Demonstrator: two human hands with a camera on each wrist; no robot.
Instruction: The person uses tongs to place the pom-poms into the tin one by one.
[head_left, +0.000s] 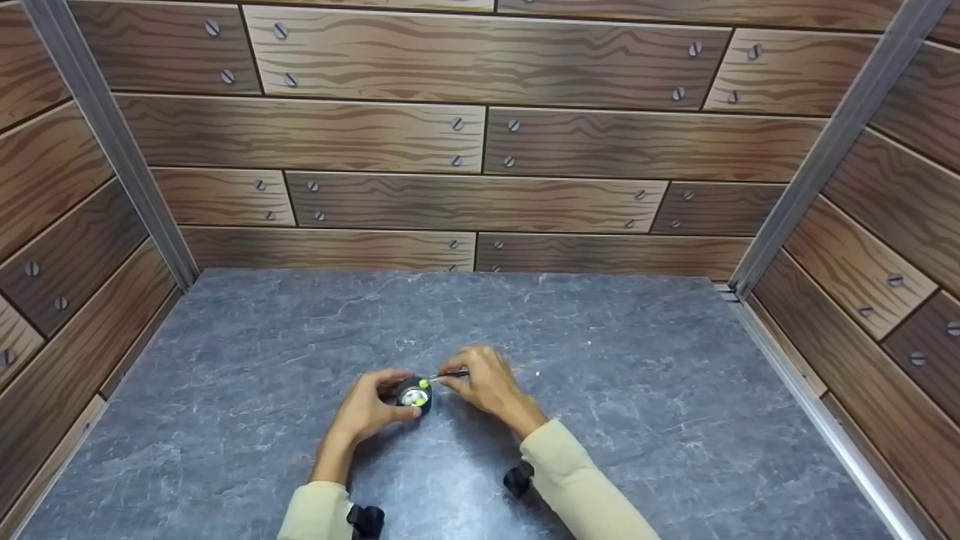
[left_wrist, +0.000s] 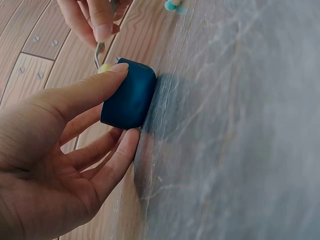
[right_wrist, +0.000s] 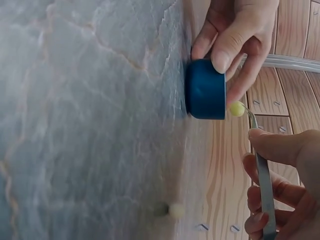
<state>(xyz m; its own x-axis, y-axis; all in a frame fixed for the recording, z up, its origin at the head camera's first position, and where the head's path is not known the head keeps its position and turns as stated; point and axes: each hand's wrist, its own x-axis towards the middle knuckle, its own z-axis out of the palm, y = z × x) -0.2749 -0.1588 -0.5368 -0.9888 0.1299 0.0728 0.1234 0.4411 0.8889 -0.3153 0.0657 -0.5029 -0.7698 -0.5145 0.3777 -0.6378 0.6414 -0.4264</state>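
Observation:
A small dark blue cup (left_wrist: 131, 95) stands on the tabletop, its inside silvery in the head view, with something yellow-green in it. My left hand (head_left: 367, 405) holds the cup between thumb and fingers at its side. In my right hand (head_left: 487, 381) I grip metal tweezers (right_wrist: 265, 185) between thumb and fingers. At the tweezers' bent tips is a small yellow ball (right_wrist: 237, 109), close to the cup's open rim. Whether the ball touches the rim, I cannot tell.
A pale ball (right_wrist: 176, 210) lies on the grey marbled tabletop (head_left: 637, 390), and teal balls (left_wrist: 172, 6) show at the left wrist view's top edge. Wood-patterned walls (head_left: 390, 135) with metal corner posts (head_left: 832, 142) enclose the back and sides.

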